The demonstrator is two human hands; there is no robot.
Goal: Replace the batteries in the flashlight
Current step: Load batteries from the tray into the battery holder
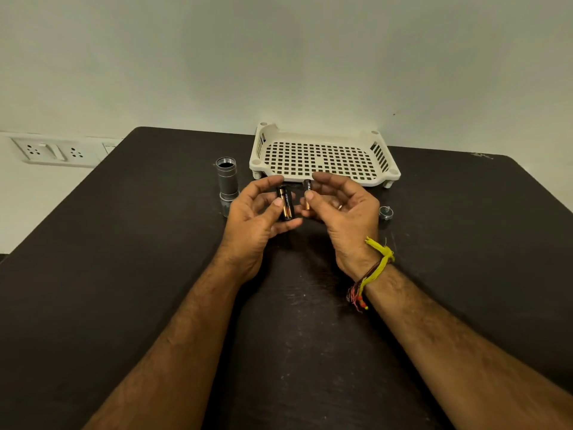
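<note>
Two hands, left hand [257, 218] gripping battery holder [286, 203], right hand [344, 209] half-hiding battery [307, 193]

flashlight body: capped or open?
Open. The flashlight stands upright with its threaded mouth bare; the cap lies apart on the table.

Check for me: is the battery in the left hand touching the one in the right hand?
Apart. The head view shows dark table between the left hand's battery and the right hand's battery.

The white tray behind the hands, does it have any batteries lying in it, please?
No, the white tray shows only its bare perforated floor; the visible batteries are in the hands.
</note>
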